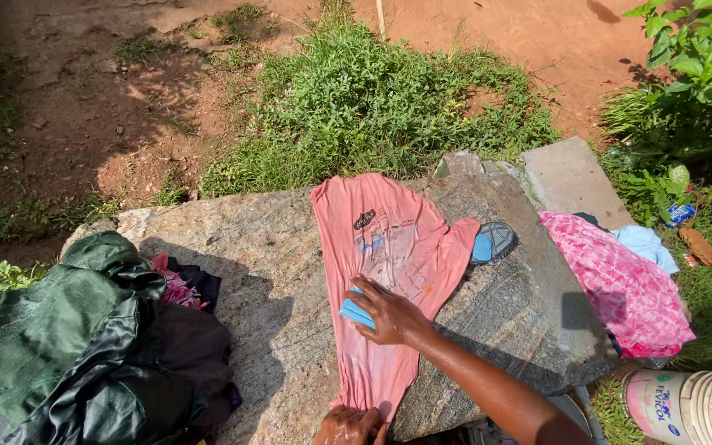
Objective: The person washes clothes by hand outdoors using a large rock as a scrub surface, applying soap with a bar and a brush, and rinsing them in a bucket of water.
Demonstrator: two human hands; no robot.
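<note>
A wet pink shirt (pixel 389 247) lies spread on a large flat stone slab (pixel 257 264). My right hand (pixel 387 315) presses a blue bar of soap (pixel 354 313) onto the middle of the shirt. At the bottom edge of the view, my left hand (pixel 348 426) grips the shirt's near end against the slab's front edge. A blue scrubbing brush (pixel 492 242) rests on the slab just right of the shirt.
A heap of dark green and black clothes (pixel 84 346) covers the slab's left end. A pink patterned cloth (pixel 620 284) and a light blue garment (pixel 644 245) lie at the right. A plastic bucket (pixel 686 405) stands at the bottom right. Grass and red earth lie beyond.
</note>
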